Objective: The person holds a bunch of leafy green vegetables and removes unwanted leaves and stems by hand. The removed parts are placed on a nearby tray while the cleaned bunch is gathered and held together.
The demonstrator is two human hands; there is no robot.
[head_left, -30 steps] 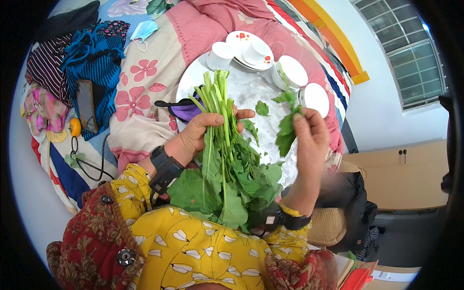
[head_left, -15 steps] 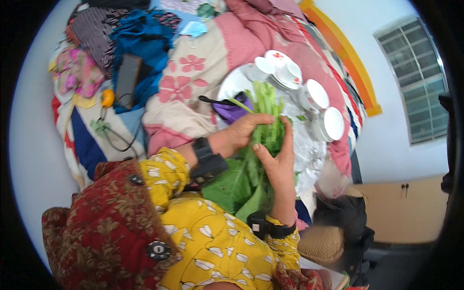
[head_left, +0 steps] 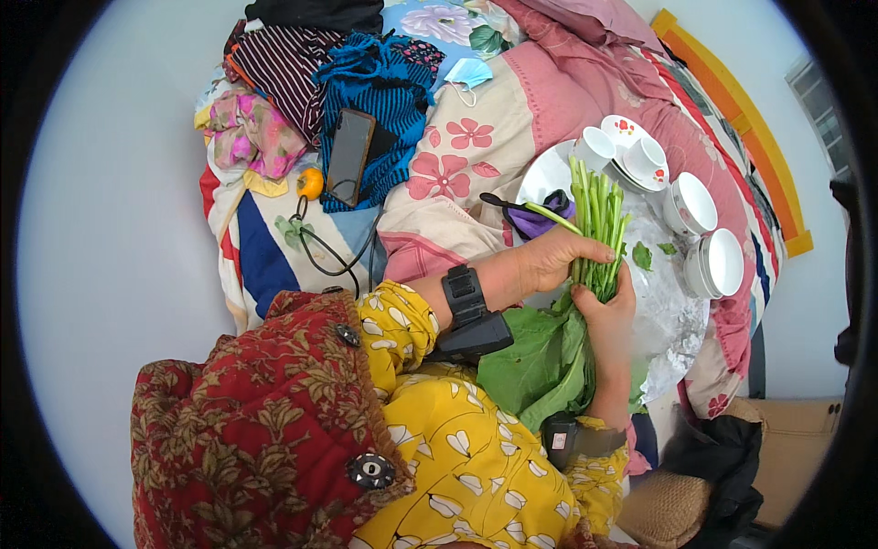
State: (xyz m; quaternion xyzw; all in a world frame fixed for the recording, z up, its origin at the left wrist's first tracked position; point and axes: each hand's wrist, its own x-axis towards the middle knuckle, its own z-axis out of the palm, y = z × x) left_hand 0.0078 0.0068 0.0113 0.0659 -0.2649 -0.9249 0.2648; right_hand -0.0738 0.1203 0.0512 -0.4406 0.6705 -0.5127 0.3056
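A bunch of leafy greens (head_left: 599,206) is held in both hands above a round tray (head_left: 675,316) covered with crinkled clear or silvery sheeting. Pale green stalks point away from me, and broad leaves (head_left: 540,361) hang toward my lap. My left hand (head_left: 558,258) grips the stalks from the left, thumb and fingers closed on them. Just below it, my right hand (head_left: 605,316) wraps the bunch from the right. One stalk slants out to the left over a purple cloth item (head_left: 541,220) with a black strap. Small torn leaves (head_left: 642,256) lie on the tray.
On the tray's far and right sides stand white bowls (head_left: 692,203), stacked bowls (head_left: 721,263), cups (head_left: 645,157) and a flowered plate (head_left: 624,131). Left of it lie a phone (head_left: 350,157), an orange fruit (head_left: 310,183), a black cord (head_left: 334,261) and a face mask (head_left: 471,73) on bedding.
The view has swung left, so the scene sits farther right in the picture. My right hand's fingers, stretched along the bunch before, now curl around it. Both hands still hold the greens.
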